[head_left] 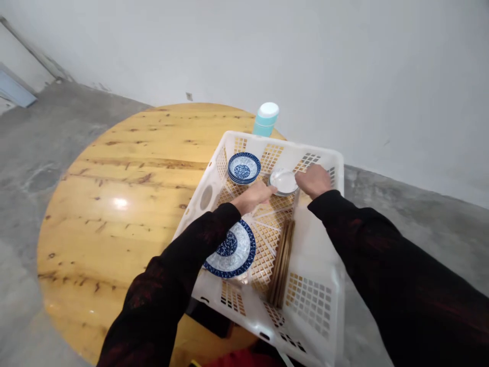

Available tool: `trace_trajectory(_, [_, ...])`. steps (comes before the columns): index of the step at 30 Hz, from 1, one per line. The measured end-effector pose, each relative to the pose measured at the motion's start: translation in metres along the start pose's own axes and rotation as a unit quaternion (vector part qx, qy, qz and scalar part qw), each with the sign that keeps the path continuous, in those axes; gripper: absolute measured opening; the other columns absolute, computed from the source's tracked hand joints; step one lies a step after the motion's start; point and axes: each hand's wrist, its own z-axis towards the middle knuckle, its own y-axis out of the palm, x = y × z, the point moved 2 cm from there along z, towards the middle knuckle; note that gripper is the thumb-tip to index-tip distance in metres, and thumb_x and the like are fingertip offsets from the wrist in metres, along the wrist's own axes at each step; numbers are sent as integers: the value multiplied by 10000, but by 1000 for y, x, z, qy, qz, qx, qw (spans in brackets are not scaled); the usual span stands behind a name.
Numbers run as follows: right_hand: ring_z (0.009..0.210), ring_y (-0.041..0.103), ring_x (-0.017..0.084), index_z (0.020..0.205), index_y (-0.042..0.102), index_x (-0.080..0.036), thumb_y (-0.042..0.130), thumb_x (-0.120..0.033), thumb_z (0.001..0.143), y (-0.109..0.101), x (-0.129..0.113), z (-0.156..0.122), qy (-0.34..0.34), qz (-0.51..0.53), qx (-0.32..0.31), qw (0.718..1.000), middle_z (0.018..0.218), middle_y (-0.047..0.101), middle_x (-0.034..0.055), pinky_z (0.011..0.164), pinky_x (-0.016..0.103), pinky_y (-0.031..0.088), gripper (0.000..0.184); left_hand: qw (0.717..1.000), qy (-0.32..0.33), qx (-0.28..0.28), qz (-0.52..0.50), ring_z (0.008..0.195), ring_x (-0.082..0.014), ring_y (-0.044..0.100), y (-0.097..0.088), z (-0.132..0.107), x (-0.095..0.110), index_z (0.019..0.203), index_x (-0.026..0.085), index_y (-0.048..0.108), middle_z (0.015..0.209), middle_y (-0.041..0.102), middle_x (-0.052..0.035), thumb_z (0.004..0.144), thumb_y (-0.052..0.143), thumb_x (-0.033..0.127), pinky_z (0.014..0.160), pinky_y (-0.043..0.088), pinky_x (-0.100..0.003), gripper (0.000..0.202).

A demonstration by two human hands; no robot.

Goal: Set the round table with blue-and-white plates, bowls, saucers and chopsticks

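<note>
Both my hands reach into a white plastic lattice basket [328, 285] on the right part of a round wooden table [126, 199]. My left hand [254, 196] and my right hand [314, 179] close on the opposite edges of a small stack of white dishes [283, 181] at the basket's far end. Left of that stack stands a stack of small blue-and-white patterned dishes [244, 167]. A larger blue-and-white plate [232, 248] lies in the basket under my left forearm. A bundle of dark wooden chopsticks [281, 262] lies lengthwise in the middle.
A teal cylinder with a white lid [266, 119] stands on the table behind the basket. The table stands on a grey concrete floor [26, 153] by a white wall. Something red [244, 357] shows below the basket's near edge.
</note>
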Motion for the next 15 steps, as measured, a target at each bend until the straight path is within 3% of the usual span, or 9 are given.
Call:
trace_trajectory(4, [980,712,341,959,731,-156,543,-241,808,-45,-4,-48,-45,58,24,997,1016,756,178,838,416,534,256,997,66,-13,36,915,-147,640,-29,-53,47,821,158,611,922,656,-47,929,622,327,912,521,-325,201])
trace_trajectory(8, [904,732,275,1045,710,-158,557,-276,789,-74,5,-123,-83,164,51,982,1099,764,142,872,407,549,321,992,90,65,56,1021,-187,659,-75,-126,72,1009,154,677,1099,709,-105,929,613,388,973,519,-372,256])
trace_trajectory(11, [792,749,251,1097,681,-172,546,-375,821,-76,17,-188,-73,263,39,961,1051,770,127,746,380,578,369,983,94,145,62,986,-200,684,-109,-190,63,1092,164,711,1091,725,-114,913,633,392,912,541,-353,300])
trace_trajectory(15, [779,763,301,1058,685,-227,577,-542,803,-70,31,-267,-17,298,78,951,996,779,112,740,447,601,419,958,93,258,85,985,-214,692,-135,-274,17,1084,182,739,1069,744,-97,878,659,473,862,551,-328,365])
